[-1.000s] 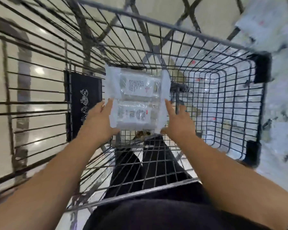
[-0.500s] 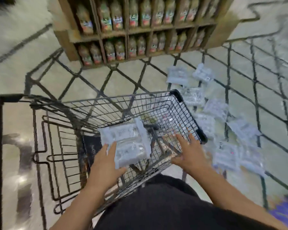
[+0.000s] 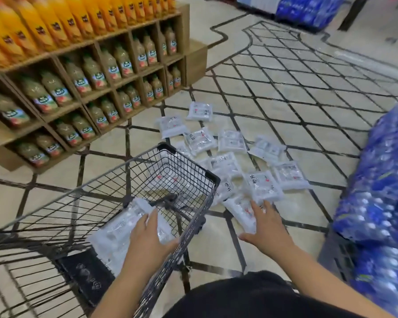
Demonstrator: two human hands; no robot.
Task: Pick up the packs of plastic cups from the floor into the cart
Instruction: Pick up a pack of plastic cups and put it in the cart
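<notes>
A black wire cart (image 3: 189,160) stands at lower left. One clear pack of plastic cups (image 3: 122,228) lies inside it near the right wall, and my left hand (image 3: 149,239) rests flat on top of that pack. Several more packs are scattered on the tiled floor to the right of the cart, among them a labelled one (image 3: 263,184) and another (image 3: 287,175) beside it. My right hand (image 3: 265,228) is outside the cart with its fingers spread over the nearest floor pack (image 3: 239,211), touching its top.
A wooden shelf (image 3: 193,58) of juice bottles stands behind the cart on the left. Blue shrink-wrapped bottle packs (image 3: 381,180) are stacked on the right, close to the floor packs. A dark panel (image 3: 85,278) sits at the cart's near end.
The view swung up from inside the cart to the floor. My right hand let go of the pack and moved right, out of the cart, onto a floor pack. My left hand stayed on the pack in the cart.
</notes>
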